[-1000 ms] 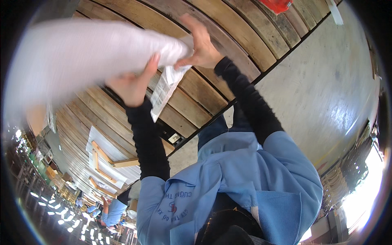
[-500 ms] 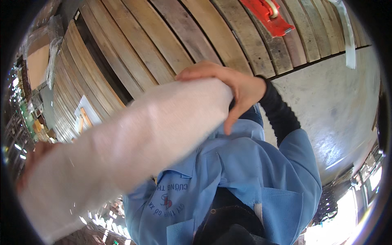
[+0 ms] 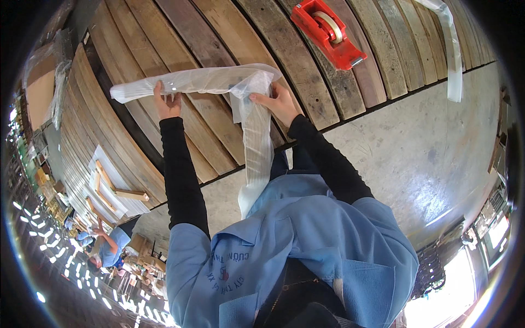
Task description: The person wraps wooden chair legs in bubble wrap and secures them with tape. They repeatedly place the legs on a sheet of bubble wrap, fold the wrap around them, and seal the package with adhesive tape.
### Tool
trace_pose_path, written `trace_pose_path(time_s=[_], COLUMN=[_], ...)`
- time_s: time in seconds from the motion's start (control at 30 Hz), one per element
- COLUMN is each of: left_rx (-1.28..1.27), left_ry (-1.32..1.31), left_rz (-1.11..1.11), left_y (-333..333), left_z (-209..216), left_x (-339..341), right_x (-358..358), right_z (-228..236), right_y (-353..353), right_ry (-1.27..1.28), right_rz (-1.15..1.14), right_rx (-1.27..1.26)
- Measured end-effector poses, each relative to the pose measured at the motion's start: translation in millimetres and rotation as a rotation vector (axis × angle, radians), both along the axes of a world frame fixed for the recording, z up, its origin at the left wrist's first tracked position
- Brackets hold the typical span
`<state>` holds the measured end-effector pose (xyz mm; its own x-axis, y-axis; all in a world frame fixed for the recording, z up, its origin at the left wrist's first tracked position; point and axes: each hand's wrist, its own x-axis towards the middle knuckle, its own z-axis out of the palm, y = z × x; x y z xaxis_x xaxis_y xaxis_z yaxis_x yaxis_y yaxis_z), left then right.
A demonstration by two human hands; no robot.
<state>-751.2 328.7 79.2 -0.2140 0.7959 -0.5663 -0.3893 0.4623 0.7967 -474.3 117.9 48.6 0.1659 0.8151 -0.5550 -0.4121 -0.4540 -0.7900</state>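
Observation:
An L-shaped piece wrapped in white, translucent foam sheet (image 3: 202, 82) is held above the slatted wooden table. One arm of it runs to the left, and the other hangs down toward my body. My left hand (image 3: 168, 104) grips the left arm from its near edge, fingers partly behind the wrap. At the corner, my right hand (image 3: 280, 104) is closed on the wrapped piece with the thumb on top. A loose flap of foam stands out near the inner corner. What lies inside the wrap is hidden.
A red tape dispenser (image 3: 328, 33) with a roll of tape lies on the table slats (image 3: 306, 71) beyond my right hand. A white foam strip (image 3: 454, 60) hangs over the table edge at right. Wooden frame parts (image 3: 117, 188) lie on white sheet at left, near another person (image 3: 112, 246).
The wrapped piece has swung away from close to my face, out over the table and turned, so its L shape shows. My left hand has come inward from the far left; the dispenser is fully visible.

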Motion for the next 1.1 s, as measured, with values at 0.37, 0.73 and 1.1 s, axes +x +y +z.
trace_pose_path(time_s=[0.37, 0.73, 1.1], left_rx=[0.492, 0.630, 1.099], left_ry=[1.299, 0.677, 1.110], left_rz=[-0.428, -2.267, -2.308], left_y=[-9.0, 10.2, -15.0], left_z=[31.4, 42.1, 34.2], left_x=[38.0, 193.2, 182.4], right_x=[18.8, 22.5, 171.2], right_z=[-8.1, 7.0, 94.0], right_y=[22.1, 24.8, 3.3], right_ry=[-0.391, -0.549, -1.318], right_rz=[0.099, 0.235, -0.537], right_rx=[0.063, 0.028, -0.133])
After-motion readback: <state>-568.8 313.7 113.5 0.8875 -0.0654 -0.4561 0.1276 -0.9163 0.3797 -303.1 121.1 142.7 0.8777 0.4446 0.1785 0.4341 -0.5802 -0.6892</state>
